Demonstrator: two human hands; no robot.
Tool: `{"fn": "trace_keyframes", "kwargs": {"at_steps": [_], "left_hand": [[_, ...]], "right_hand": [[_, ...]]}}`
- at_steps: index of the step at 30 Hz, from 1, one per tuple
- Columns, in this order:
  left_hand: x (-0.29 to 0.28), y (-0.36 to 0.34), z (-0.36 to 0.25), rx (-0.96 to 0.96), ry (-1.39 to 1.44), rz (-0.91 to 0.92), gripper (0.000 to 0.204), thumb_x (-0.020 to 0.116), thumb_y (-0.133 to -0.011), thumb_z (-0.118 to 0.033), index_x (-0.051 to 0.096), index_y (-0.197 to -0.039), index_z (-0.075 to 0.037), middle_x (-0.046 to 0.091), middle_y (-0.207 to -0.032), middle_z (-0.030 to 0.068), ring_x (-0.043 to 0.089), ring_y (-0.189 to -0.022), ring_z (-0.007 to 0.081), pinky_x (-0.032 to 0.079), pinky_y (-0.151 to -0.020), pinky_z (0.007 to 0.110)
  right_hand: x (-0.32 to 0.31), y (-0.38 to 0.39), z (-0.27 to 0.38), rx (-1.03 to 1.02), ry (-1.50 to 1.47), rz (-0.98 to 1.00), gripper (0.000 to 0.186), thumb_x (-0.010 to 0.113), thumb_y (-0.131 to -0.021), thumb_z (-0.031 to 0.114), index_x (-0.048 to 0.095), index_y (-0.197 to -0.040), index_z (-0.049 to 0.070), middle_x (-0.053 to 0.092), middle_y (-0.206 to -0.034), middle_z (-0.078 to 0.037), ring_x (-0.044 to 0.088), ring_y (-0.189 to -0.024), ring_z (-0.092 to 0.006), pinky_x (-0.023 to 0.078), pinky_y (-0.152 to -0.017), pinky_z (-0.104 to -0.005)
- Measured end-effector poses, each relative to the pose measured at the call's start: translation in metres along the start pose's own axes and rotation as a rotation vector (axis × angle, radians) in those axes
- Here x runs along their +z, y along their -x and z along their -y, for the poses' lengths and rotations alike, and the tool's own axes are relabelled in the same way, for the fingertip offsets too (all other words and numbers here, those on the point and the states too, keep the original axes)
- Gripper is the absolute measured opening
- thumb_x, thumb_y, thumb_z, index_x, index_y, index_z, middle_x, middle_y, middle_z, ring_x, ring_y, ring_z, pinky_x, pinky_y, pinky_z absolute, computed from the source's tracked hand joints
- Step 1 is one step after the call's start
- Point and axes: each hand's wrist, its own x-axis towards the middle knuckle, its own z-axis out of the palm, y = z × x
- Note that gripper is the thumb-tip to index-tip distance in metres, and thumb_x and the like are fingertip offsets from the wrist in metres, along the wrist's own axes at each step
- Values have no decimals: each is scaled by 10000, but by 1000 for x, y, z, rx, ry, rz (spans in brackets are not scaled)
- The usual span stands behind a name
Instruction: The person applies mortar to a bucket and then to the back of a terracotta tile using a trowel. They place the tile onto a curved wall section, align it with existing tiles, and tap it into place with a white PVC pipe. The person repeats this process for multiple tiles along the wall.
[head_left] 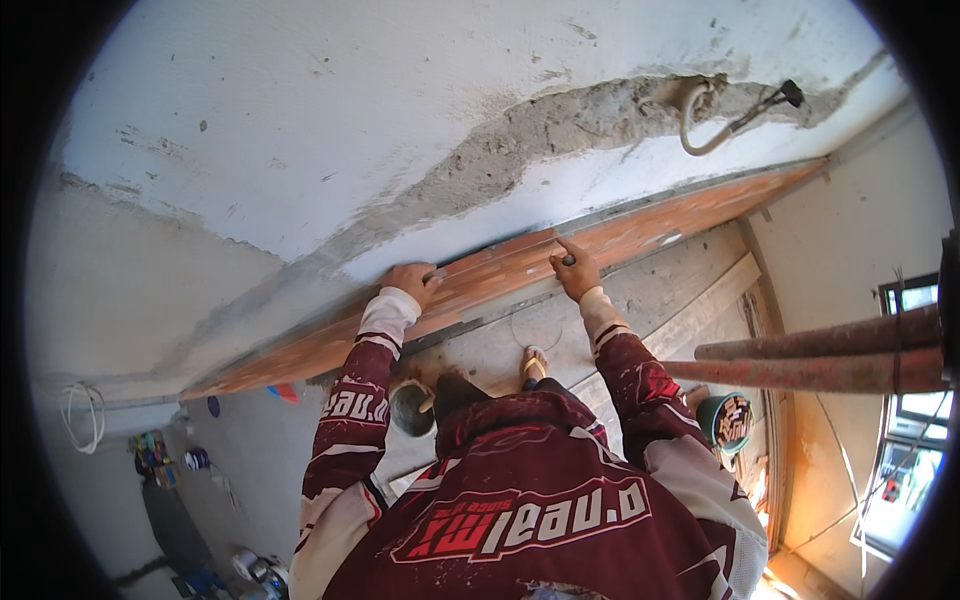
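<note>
A long strip of reddish-brown brick or tile (690, 215) runs along the foot of the pale wall, slanting from lower left to upper right. My left hand (412, 282) is at the strip's wall side, fingers curled and closed; a small dark piece shows by its thumb, too little to name. To its right, my right hand (577, 270) is closed around a dark round-ended handle (569, 260), its index finger reaching onto the strip. The rest of that handle is hidden. Between my hands lies a smoother reddish piece (505, 255) along the wall side.
A rough grey mortar channel (480, 160) crosses the wall, with a loose cable (700, 145) sticking out. Below are wooden planks (700, 300), a greyish bucket (412, 408) and a green bucket of broken pieces (727, 420). Rusty red poles (820, 352) jut in from the right.
</note>
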Motion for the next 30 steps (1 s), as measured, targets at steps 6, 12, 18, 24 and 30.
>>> {"fn": "trace_keyframes", "kwargs": {"at_steps": [6,12,18,24,30], "left_hand": [[1,-3,9,-1,45,40,304,647,-801,-292,683,-994,-61,666,-993,141,622,-934,327,486,-839,386],[1,-7,9,-1,64,74,310,633,-810,-318,686,-992,-73,673,-984,132,630,-915,320,492,-828,384],[3,-7,10,2,49,54,292,631,-812,-314,686,-1003,-99,675,-985,117,633,-908,312,497,-815,381],[-4,-2,8,-5,62,41,267,620,-824,-295,687,-995,-102,674,-983,115,628,-912,322,497,-811,385],[-7,-4,3,6,37,84,280,617,-834,-306,683,-1013,-101,665,-1008,127,625,-936,318,496,-822,384]], "right_hand": [[1,-19,-13,61,-55,88,382,652,-843,227,602,-1156,13,607,-671,-97,578,-604,-159,465,-587,-302],[7,-23,-10,49,-75,21,295,663,-856,216,639,-1042,-12,539,-595,-23,490,-533,-90,417,-503,-257],[11,-13,-7,-50,-14,-149,259,678,-834,239,666,-956,10,575,-604,-53,536,-541,-114,440,-523,-272],[7,42,-28,188,-127,-195,306,703,-802,278,643,-790,-21,637,-634,-109,598,-559,-142,474,-545,-304],[10,98,-44,526,-419,-262,341,708,-806,287,564,-691,0,540,-550,-49,504,-436,-121,386,-383,-264]]}}
